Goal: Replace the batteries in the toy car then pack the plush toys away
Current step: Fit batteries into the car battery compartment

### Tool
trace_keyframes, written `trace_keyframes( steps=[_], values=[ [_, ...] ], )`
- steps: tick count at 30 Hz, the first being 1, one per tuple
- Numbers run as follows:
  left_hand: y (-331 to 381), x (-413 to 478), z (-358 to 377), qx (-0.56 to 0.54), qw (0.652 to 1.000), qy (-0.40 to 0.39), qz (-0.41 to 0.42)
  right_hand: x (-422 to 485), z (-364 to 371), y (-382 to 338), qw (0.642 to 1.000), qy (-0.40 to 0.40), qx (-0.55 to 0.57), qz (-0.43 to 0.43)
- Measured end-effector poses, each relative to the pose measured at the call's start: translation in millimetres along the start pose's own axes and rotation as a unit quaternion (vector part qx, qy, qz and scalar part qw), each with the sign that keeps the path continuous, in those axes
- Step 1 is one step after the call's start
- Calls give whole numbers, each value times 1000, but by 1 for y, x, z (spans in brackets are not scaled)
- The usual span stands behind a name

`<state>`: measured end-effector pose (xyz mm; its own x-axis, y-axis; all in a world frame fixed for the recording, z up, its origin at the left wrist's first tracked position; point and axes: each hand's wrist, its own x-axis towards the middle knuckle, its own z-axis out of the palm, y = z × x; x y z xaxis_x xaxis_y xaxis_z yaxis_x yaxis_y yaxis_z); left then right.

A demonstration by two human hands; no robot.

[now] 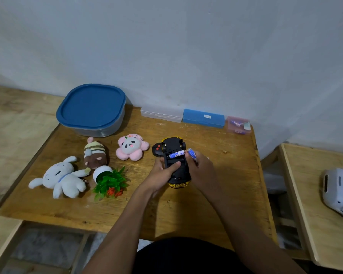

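Toy car point(174, 155) belly-up, half hidden under both hands: left point(162, 171) gripping it, right point(201, 168) pinching a battery point(191, 153).

A plain room at home. A worn wooden table point(206, 204) stands against a bare painted wall point(186, 46); plush toys point(63, 177) lie at its left.

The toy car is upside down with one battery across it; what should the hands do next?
Probably press the battery flat into the toy car, since it seems half-seated. The left hand steadies the car; the right hand holds a second battery.
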<state>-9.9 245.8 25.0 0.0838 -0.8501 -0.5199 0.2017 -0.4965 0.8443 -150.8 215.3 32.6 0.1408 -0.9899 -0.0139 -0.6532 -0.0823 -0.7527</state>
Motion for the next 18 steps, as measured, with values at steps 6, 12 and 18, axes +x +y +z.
trace_keyframes(
  steps=[6, 12, 18],
  values=[
    [-1, 1, -2, 7, 1000, 6, 19, -2, 2, -1, 998, -26, -51, -31],
    [1, 2, -7, 26, 999, 6, 30, 1, 5, -4, 995, -39, -65, -66],
    [1, 7, -14, 49, 998, 9, 36, 5, -2, -8, 985, -102, -119, -78]
  ],
)
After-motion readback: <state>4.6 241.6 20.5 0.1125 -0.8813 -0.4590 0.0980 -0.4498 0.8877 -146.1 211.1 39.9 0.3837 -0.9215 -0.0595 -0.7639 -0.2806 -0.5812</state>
